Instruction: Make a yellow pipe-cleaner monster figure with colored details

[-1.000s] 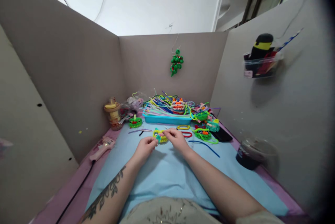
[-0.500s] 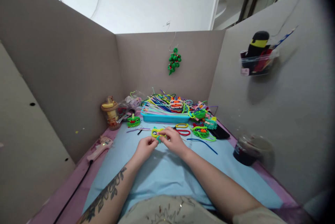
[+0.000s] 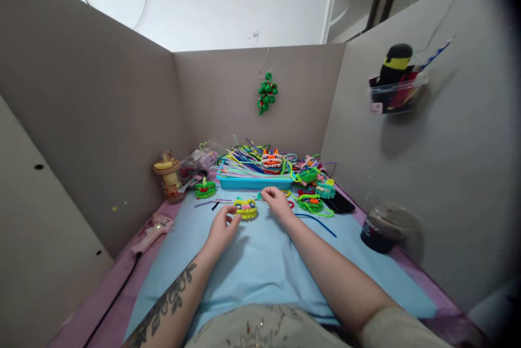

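A yellow pipe-cleaner creature face [image 3: 246,210] with blue-ringed eyes, a pink middle and teal tips on top sits on the blue cloth. My left hand [image 3: 222,227] is at its left edge, thumb and fingers apart; whether they touch it is hard to tell. To the right and slightly farther back, my right hand [image 3: 277,205] has its fingertips pinched at a small teal piece [image 3: 259,196]. Behind that hand, scissors [image 3: 290,204] with red and yellow handles are mostly covered. A blue pipe cleaner [image 3: 317,222] lies right of it.
A blue tray [image 3: 256,183] heaped with pipe cleaners stands at the back. Green creatures [image 3: 205,189] sit left and right, near a black phone [image 3: 342,204]. A pink glue gun [image 3: 152,235] and a lidded cup [image 3: 169,179] are left; a dark tub [image 3: 379,231] is right.
My hands have moved apart. My right hand went up and right with the teal piece, uncovering the yellow face; my left hand's fingers have parted. The view has shifted slightly.
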A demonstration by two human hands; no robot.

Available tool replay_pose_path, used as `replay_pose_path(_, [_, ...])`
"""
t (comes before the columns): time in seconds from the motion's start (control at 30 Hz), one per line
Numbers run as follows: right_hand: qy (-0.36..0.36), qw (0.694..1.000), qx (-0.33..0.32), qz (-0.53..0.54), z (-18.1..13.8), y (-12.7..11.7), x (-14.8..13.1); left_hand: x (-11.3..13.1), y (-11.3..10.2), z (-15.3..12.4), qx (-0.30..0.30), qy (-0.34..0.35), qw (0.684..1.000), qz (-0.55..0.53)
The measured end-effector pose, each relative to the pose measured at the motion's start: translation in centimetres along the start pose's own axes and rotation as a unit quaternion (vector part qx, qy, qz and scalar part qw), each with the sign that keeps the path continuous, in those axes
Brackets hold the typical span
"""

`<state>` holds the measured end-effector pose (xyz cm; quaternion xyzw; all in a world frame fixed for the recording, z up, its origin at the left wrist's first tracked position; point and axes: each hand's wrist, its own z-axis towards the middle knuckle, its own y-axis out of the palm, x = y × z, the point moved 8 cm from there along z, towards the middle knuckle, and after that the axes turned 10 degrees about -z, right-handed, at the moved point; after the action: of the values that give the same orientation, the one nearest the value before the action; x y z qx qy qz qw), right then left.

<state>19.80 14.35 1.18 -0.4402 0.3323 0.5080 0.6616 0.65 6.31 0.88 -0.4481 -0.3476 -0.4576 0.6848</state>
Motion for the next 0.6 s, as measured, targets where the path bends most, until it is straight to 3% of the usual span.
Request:
replay_pose_path(0.03, [0.044,0.998,-0.026,0.048,0.4,0.7,1.3,-0.4,0.0,0.1,0.0,0.004,1.0,0.015])
replay_pose_path(0.13, [0.085,0.99,-0.07,0.091,0.8,2.7,2.9,-1.2,-0.3,0.4,0.003,0.029,0.997,0.069])
replay_pose_path(0.27, [0.106,0.98,-0.125,0.112,0.1,4.2,2.6,-2.2,-0.5,0.9,-0.005,0.041,0.993,0.112])
replay_pose_path(0.4, [0.135,0.968,-0.194,0.086,-1.7,4.4,1.9,-3.3,-0.6,1.2,-0.003,0.017,0.997,0.078])
replay_pose_path(0.5, [0.113,0.97,-0.214,0.006,-2.5,3.8,1.3,-3.1,-0.8,1.2,0.004,0.008,0.998,0.065])
replay_pose_path(0.6, [0.036,0.978,-0.188,-0.084,-2.5,3.3,0.2,-0.9,-0.7,0.9,-0.013,0.071,0.994,0.085])
